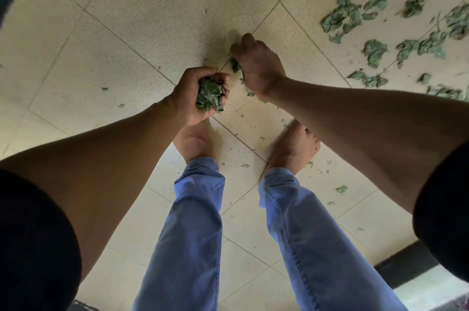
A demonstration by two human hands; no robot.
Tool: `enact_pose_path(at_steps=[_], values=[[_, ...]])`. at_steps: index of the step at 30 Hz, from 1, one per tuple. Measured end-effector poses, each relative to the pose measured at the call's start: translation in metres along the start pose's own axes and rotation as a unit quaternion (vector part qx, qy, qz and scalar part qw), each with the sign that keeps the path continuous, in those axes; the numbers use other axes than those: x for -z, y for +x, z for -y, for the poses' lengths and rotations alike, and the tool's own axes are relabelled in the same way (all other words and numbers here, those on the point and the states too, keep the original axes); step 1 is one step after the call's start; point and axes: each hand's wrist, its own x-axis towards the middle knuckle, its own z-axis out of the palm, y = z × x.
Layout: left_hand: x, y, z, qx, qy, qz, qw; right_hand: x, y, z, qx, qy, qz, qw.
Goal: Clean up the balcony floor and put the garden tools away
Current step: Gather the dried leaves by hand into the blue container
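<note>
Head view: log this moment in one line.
left hand: holds leaf clump | right hand: gathering leaves off tile floor | leaf pile: remains far right

home balcony: pale tiled floor (pixel 157 6), scattered leaves (pixel 347 11)

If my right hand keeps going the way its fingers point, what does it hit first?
Probably the tiled floor: the right hand points down and away at a bare patch by a leaf scrap. The large leaf pile lies off right.

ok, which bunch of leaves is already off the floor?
The clump of leaves held in the left hand; every other leaf, including the big scatter at upper right, lies on the tiles.
</note>
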Motion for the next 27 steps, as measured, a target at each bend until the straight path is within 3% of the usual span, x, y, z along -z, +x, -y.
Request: enact_pose_path(at_steps=[2,6,11,16,20,21,22,24,27], values=[[0.003,0.001,0.004,0.001,-0.008,0.004,1.000,0.002,0.001,-0.001,-0.019,0.018,-0.010,1.000],[0.008,0.000,0.012,0.003,-0.023,0.001,1.000,0.005,-0.011,-0.002,-0.103,0.169,-0.073,0.977],[0.006,-0.001,0.019,-0.024,-0.049,-0.027,0.998,0.025,-0.054,0.028,-0.052,0.296,-0.156,0.941],[-0.008,0.002,0.024,-0.030,-0.006,-0.053,0.998,0.014,-0.075,0.063,-0.050,0.285,-0.140,0.947],[-0.033,0.001,0.030,-0.068,-0.011,-0.051,0.996,0.000,-0.074,0.068,-0.056,0.194,-0.114,0.973],[-0.013,0.029,0.036,-0.110,-0.050,-0.057,0.991,-0.003,-0.073,0.069,-0.067,0.174,-0.116,0.976],[0.015,0.076,0.051,-0.110,-0.133,-0.012,0.985,-0.004,-0.072,0.070,-0.070,0.167,-0.118,0.976],[0.057,0.120,0.067,-0.046,-0.145,0.002,0.988,-0.002,-0.071,0.077,-0.048,0.182,-0.111,0.976],[0.022,0.041,0.042,-0.054,-0.098,-0.039,0.993,0.016,-0.081,0.084,-0.011,0.253,-0.137,0.958]])
